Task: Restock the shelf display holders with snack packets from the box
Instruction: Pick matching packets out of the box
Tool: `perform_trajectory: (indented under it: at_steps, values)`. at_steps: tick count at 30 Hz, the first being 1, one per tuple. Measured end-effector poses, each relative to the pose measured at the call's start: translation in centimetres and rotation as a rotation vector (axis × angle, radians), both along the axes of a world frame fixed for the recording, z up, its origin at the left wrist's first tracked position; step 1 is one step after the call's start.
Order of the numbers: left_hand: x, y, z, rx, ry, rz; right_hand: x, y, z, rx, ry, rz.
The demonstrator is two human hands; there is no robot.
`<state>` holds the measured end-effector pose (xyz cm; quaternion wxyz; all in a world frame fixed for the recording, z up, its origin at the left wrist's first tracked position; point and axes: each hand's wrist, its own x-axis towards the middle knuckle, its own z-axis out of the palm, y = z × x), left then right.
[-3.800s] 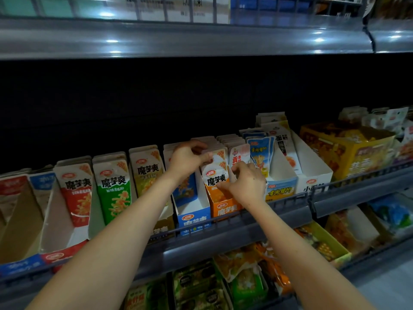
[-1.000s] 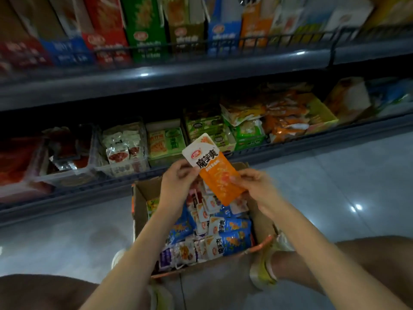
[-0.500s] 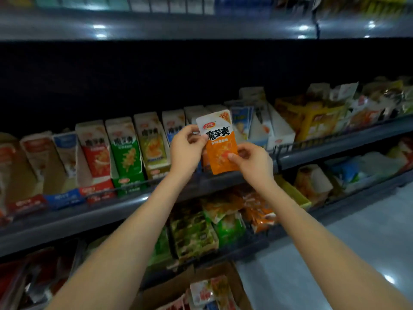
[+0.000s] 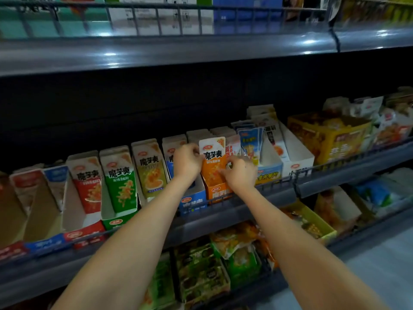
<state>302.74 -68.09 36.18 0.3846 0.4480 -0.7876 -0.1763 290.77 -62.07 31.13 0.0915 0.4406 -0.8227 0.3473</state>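
We hold one orange packet [image 4: 211, 163] in both hands. Our left hand [image 4: 187, 162] grips its upper left edge with curled fingers, and our right hand [image 4: 239, 173] pinches its lower right side. The packet stands upright with its white top above our knuckles. Its lower end sits inside the orange holder [image 4: 218, 191] on the middle shelf [image 4: 241, 212], in front of the other packets in that row.

Just left of it stands a blue holder [image 4: 194, 202], partly hidden by our left wrist. Further left come a yellow packet [image 4: 151, 174], a green packet [image 4: 121, 186] and a red packet [image 4: 89, 189], each upright in its own holder. To the right stand pale blue packets [image 4: 250, 142] and a white holder [image 4: 297, 157], then a yellow box [image 4: 328, 135]. On the shelf below lie loose bags [image 4: 234, 242], too blurred to read.
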Motion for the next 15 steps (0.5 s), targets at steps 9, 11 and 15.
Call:
perform_trajectory:
  at_steps: [9,11,15]
  values:
    - [0.9,-0.3,-1.5,0.033,0.054,0.043,0.1,0.4,-0.6,-0.125,-0.057,0.055]
    - [1.3,-0.1,-1.4,0.035,0.067,0.028,0.3,1.0,-0.5,-0.150,-0.085,0.075]
    - [3.0,1.7,-1.1,0.013,0.140,-0.046,2.1,4.7,-0.4,-0.262,-0.135,0.131]
